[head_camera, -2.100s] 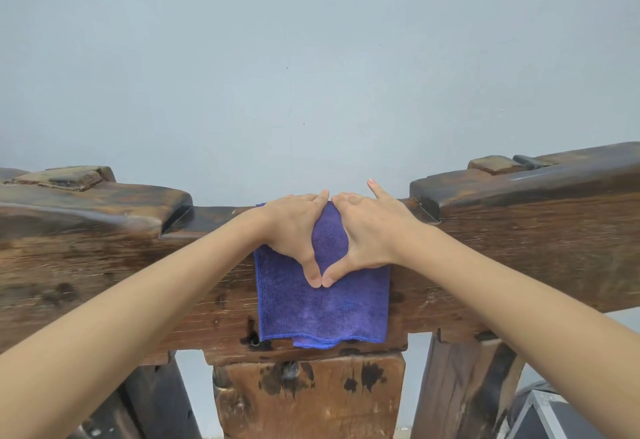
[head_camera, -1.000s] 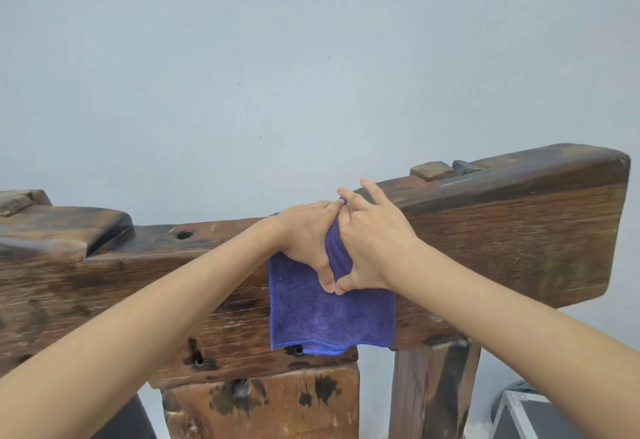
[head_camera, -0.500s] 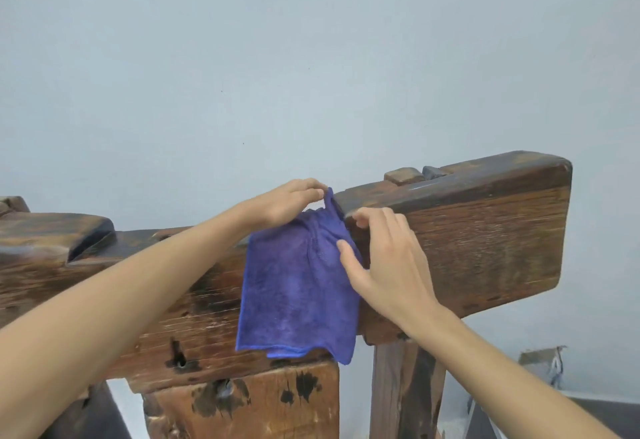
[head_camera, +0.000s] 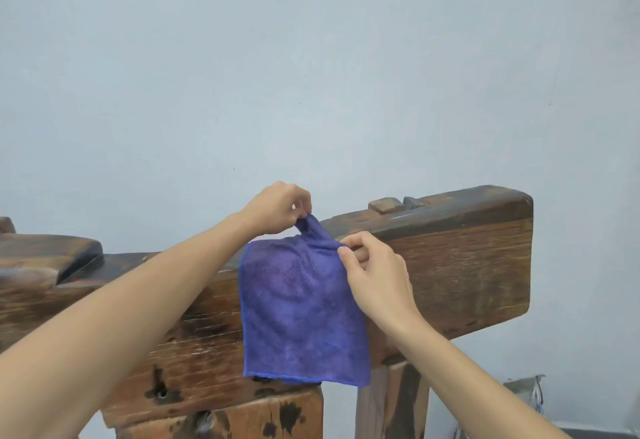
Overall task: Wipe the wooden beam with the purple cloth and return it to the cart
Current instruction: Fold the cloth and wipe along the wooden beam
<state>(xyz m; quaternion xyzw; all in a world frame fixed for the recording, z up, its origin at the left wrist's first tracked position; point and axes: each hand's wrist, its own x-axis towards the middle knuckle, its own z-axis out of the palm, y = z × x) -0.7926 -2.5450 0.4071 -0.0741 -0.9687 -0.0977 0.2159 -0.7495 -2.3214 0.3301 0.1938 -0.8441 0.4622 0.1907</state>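
- Your left hand (head_camera: 277, 210) was raised just above the top edge of the dark, worn wooden beam (head_camera: 460, 265); its fingers were curled together and pinched the upper corner of the purple square microfibre cloth (head_camera: 301, 314), which was pulled up into a small peak.
- Your right hand (head_camera: 377, 275) was in front of the side face of the beam; its thumb and fingers were closed on the right upper edge of the cloth, just below the peak.
- The purple cloth hung down flat against the side face of the beam, between your two hands at the top; its lower edge reached the bottom of the beam, just above the lighter wooden block with black stains (head_camera: 263, 414); the cloth was not on any cart.
- The beam ran from the left edge of the view to its blunt right end; a small wooden peg (head_camera: 386, 204) stood on its top, to the right of your hands.
- A brown wooden post (head_camera: 391, 400) stood under the beam, to the right of the stained block.
- A plain pale blue-grey wall (head_camera: 311, 57) filled the background; a grey object (head_camera: 526, 390) showed at the lower right, but I cannot tell what it was.
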